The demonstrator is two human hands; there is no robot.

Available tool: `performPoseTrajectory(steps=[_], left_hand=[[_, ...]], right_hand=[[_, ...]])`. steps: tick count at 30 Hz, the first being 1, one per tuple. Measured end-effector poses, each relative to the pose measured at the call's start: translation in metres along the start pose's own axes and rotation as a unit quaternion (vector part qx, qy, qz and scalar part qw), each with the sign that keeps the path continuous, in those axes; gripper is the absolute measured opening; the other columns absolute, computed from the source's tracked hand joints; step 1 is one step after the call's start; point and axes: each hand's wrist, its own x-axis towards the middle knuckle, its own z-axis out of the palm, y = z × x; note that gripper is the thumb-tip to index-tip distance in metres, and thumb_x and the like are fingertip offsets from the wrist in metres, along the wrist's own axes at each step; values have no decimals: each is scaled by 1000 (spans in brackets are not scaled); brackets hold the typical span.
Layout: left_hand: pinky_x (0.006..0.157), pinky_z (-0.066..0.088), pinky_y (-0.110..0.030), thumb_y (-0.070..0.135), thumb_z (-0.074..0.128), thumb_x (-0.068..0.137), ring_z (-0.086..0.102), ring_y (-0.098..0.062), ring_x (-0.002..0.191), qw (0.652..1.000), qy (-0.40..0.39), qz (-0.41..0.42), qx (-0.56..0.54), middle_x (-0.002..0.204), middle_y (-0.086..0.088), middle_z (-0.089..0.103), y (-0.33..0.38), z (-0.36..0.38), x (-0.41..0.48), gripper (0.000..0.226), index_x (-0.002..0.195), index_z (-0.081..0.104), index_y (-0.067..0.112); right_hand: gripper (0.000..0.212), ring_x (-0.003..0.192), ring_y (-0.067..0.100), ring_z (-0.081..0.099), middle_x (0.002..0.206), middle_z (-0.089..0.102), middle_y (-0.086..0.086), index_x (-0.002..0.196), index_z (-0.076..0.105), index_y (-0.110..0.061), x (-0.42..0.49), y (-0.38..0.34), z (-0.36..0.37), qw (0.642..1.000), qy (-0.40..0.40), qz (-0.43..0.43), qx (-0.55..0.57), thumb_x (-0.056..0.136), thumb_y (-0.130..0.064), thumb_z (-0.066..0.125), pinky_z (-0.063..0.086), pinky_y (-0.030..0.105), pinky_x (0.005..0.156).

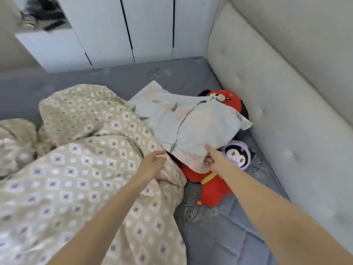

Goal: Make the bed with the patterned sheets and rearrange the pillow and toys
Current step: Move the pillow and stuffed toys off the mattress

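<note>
Your frame is bright and evenly lit by soft, diffuse light; its source does not show. Shadows are faint: one dark pocket under the pillow (200, 127) between your left hand (152, 163) and right hand (214, 159), and mild shading in the duvet (86, 150) folds left of your left hand. Motion blur softens everything, worst far beyond your left hand at the upper left corner, where dark shapes smear. Wide-angle distortion tilts the wardrobe doors (149, 25) beyond both hands and bows the headboard (277, 83) right of your right hand.
</note>
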Motion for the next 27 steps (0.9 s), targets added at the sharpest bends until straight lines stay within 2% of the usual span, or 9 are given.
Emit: performPoseTrajectory(steps=[2,4,5,7,9,11,18,21,27], left_hand=[[86,49,-35,14,46,97,63,-26,97,1000,4,12,22,119,-9,61,0,-3,4,34,129,54,18],[79,51,-32,13,46,96,64,-25,94,998,14,34,50,124,-5,59,2,-6,12,40,134,49,23],[73,51,-26,11,47,95,63,-21,88,996,23,48,65,128,-3,56,4,-7,14,46,138,44,26],[68,47,-15,7,51,92,61,-16,90,992,40,81,88,138,-1,48,12,-11,16,60,145,32,28],[93,46,-24,4,56,89,49,-20,124,986,54,127,99,150,-1,35,25,-16,17,75,151,20,26],[110,34,-34,0,62,84,28,-20,140,974,76,181,115,155,-1,24,42,-25,18,87,152,11,21],[115,24,-45,-1,80,67,15,-24,146,942,129,295,94,157,-8,16,113,-61,10,121,151,-5,17],[107,37,-48,6,86,59,31,-25,138,935,143,313,91,151,-7,28,138,-70,-7,116,149,14,5],[60,56,-34,31,80,67,64,-19,88,941,147,306,10,104,11,62,157,-61,-62,73,129,41,33]], right_hand=[[15,68,14,49,94,57,9,108,53,-13,2,-10,4,998,-5,-35,-43,96,-22,55,49,25,63],[26,104,26,52,127,52,11,122,47,-15,-3,-27,12,998,-57,-32,-25,97,-22,52,46,50,91],[30,115,32,50,133,48,8,128,45,-16,-7,-36,18,994,-102,-31,11,99,-20,50,45,57,91],[32,112,35,55,129,55,9,132,44,-16,-19,-57,30,975,-189,-50,104,101,-16,43,50,54,79],[28,97,29,63,108,67,8,129,47,-15,-38,-78,43,955,-253,-71,138,102,-17,39,54,47,72],[32,96,24,65,105,70,7,132,47,-13,-60,-97,53,940,-304,-90,125,103,-22,35,54,41,75],[34,112,28,59,125,61,14,121,55,-2,-168,-160,63,874,-432,-144,171,103,-19,32,45,40,96],[36,123,31,51,131,55,16,122,53,4,-220,-177,57,860,-450,-143,193,103,-18,32,40,42,102],[41,135,31,39,142,45,20,134,45,5,-306,-184,32,846,-455,-172,217,97,-11,39,32,40,112]])
